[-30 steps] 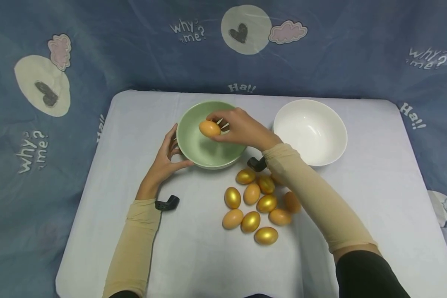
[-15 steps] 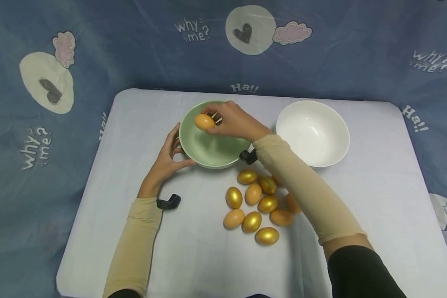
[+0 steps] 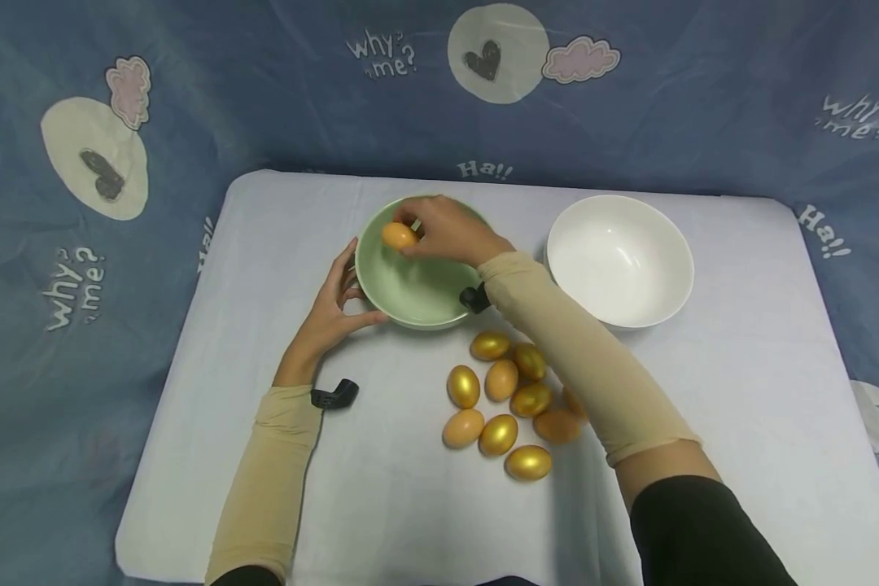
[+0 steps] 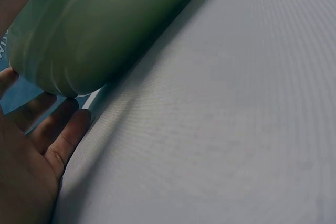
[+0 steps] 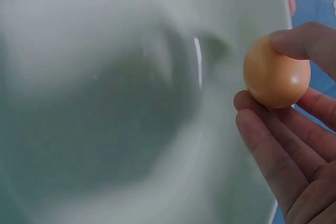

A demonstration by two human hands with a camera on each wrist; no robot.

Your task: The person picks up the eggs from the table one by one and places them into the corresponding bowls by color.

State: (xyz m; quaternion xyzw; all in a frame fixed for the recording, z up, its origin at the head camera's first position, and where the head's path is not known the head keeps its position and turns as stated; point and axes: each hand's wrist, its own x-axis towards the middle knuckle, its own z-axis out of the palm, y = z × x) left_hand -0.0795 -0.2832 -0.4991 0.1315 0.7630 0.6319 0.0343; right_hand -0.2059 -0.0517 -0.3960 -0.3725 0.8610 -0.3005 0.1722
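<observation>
In the head view, my right hand (image 3: 450, 232) pinches a light-brown egg (image 3: 399, 236) over the far left of the green bowl (image 3: 417, 297). The right wrist view shows that egg (image 5: 276, 74) between the thumb and the fingers, above the bowl's inside (image 5: 131, 145). My left hand (image 3: 331, 309) spreads round the bowl's left side, its thumb and fingertips at the outer wall. In the left wrist view, extended fingers (image 4: 65, 140) reach the bowl's outside (image 4: 121, 30), with the palm apart from it. No egg shows in the visible part of the bowl.
Several eggs, shiny gold ones (image 3: 530, 463) and brown ones (image 3: 464, 428), lie in a loose group below the bowls. My right sleeve (image 3: 579, 350) covers part of this group. A white bowl (image 3: 623, 260) stands to the right on the white-covered table (image 3: 381, 505).
My right hand has moved slightly left and toward the far side of the green bowl, carrying the brown egg. My left hand stays at the bowl's side.
</observation>
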